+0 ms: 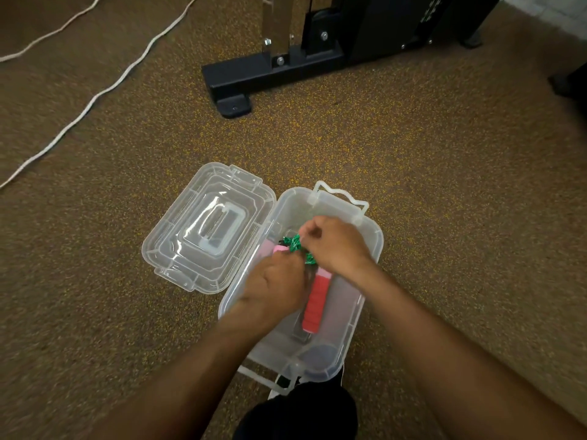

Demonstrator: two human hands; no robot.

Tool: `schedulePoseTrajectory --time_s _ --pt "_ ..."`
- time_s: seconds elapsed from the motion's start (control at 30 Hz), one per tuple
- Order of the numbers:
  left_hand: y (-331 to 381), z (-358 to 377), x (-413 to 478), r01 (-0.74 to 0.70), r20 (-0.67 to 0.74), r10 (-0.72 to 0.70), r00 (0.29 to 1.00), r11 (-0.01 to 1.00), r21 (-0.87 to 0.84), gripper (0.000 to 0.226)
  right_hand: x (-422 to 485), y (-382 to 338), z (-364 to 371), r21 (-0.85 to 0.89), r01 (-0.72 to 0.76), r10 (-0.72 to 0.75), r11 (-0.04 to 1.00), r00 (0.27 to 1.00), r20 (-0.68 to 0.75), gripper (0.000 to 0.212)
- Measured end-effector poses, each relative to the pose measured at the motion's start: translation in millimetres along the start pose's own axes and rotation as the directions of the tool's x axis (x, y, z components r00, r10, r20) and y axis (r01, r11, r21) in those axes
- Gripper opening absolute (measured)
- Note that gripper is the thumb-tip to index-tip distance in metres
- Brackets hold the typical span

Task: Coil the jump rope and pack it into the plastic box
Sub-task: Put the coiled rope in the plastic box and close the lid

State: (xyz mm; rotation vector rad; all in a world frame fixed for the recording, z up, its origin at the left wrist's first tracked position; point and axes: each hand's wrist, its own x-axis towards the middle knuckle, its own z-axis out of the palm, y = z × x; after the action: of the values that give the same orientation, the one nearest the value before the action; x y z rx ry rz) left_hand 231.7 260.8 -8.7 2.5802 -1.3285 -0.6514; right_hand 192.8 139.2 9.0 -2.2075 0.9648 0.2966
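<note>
A clear plastic box [368, 249] stands open on the brown floor, low in the middle of the view. Both my hands reach into it. A jump rope with green cord [293, 242] and red-and-pink handles [314, 304] sits inside the box. My left hand [276, 284] is closed over one pink handle end and the bundled cord. My right hand [336, 244] pinches the green cord just above the red handle. Most of the coil is hidden under my hands.
The box's clear lid [206, 227] lies upside up on the floor directly left of the box, touching its rim. A black machine base [270, 74] stands at the top. A white cable [104, 90] runs across the floor at upper left. My dark-clothed knee [298, 414] is below the box.
</note>
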Motion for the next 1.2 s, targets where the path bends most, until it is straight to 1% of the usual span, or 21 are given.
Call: schedulePoseTrajectory --time_s 0.07,0.13,0.2,0.23,0.3,0.37,0.43,0.47,0.53,0.6,0.67,0.7,0.73,0.8,0.83,0.9,0.93,1.03,1.13,1.2 --pt "-9 -23 -12 -0.05 -0.134 0.029 0.991 0.986 -0.158 0.022 1 -16 -26 0.046 0.106 -0.108 0.993 0.992 0.065 0.006" --pt "-24 -47 -24 -0.065 -0.279 -0.016 0.96 0.958 -0.28 0.016 5 -38 -52 0.144 0.207 -0.222 0.968 0.971 0.093 0.006" --pt "-46 -61 -28 0.004 -0.372 -0.183 0.91 0.901 -0.435 0.012 17 -60 -68 0.195 0.262 -0.282 0.945 0.956 0.079 0.004" --pt "-61 -61 -25 0.058 -0.377 -0.286 0.881 0.856 -0.513 0.011 26 -70 -69 0.187 0.287 -0.305 0.939 0.95 0.073 0.004" --pt "-96 -48 -17 0.185 -0.321 -0.477 0.818 0.747 -0.638 0.012 49 -85 -59 0.123 0.335 -0.346 0.934 0.935 0.077 0.012" --pt "-130 -28 -10 0.316 -0.212 -0.64 0.738 0.606 -0.73 0.016 75 -95 -42 -0.001 0.373 -0.371 0.928 0.924 0.092 0.015" --pt "-155 -11 -9 0.432 -0.105 -0.769 0.63 0.459 -0.776 0.022 97 -102 -25 -0.128 0.399 -0.386 0.908 0.915 0.119 0.016" --pt "-164 -2 -10 0.483 -0.057 -0.819 0.571 0.391 -0.783 0.027 108 -105 -19 -0.182 0.398 -0.374 0.899 0.915 0.154 0.017" --pt "-177 10 -12 0.556 0.027 -0.888 0.46 0.264 -0.789 0.04 126 -109 -10 -0.291 0.374 -0.303 0.881 0.917 0.26 0.022" --pt "-187 18 -14 0.61 0.103 -0.926 0.363 0.153 -0.778 0.057 143 -112 -2 -0.416 0.362 -0.209 0.834 0.906 0.369 0.031" --pt "-196 23 -12 0.655 0.173 -0.946 0.275 0.052 -0.754 0.071 158 -110 5 -0.496 0.35 -0.141 0.794 0.902 0.409 0.036" --pt "-200 25 -10 0.648 0.214 -0.946 0.241 -0.008 -0.762 0.074 165 -108 10 -0.509 0.336 -0.112 0.792 0.9 0.42 0.038" --pt "-203 26 -9 0.61 0.261 -0.938 0.226 -0.073 -0.789 0.073 170 -106 14 -0.509 0.321 -0.084 0.799 0.897 0.434 0.042" --pt "-204 29 -5 0.528 0.348 -0.908 0.235 -0.181 -0.83 0.067 178 -100 22 -0.495 0.263 -0.006 0.828 0.887 0.461 0.05" --pt "-205 31 -4 0.497 0.374 -0.896 0.239 -0.218 -0.84 0.064 181 -97 26 -0.482 0.228 0.027 0.846 0.884 0.466 0.053" --pt "-205 35 0 0.439 0.397 -0.89 0.226 -0.271 -0.857 0.062 185 -92 31 -0.424 0.164 0.058 0.891 0.884 0.464 0.054" --pt "-203 35 2 0.427 0.388 -0.897 0.21 -0.273 -0.862 0.061 187 -90 33 -0.388 0.139 0.058 0.911 0.889 0.455 0.054" --pt "-195 31 8 0.447 0.323 -0.931 0.17 -0.219 -0.867 0.057 190 -87 35 -0.326 0.101 0.052 0.94 0.902 0.429 0.048" --pt "-196 31 11 0.437 0.295 -0.941 0.164 -0.199 -0.877 0.046 190 -83 34 -0.327 0.101 0.043 0.94 0.914 0.404 0.039" --pt "-197 32 11 0.374 0.295 -0.939 0.175 -0.214 -0.903 0.036 190 -82 34 -0.317 0.099 0.039 0.943 0.915 0.402 0.04"
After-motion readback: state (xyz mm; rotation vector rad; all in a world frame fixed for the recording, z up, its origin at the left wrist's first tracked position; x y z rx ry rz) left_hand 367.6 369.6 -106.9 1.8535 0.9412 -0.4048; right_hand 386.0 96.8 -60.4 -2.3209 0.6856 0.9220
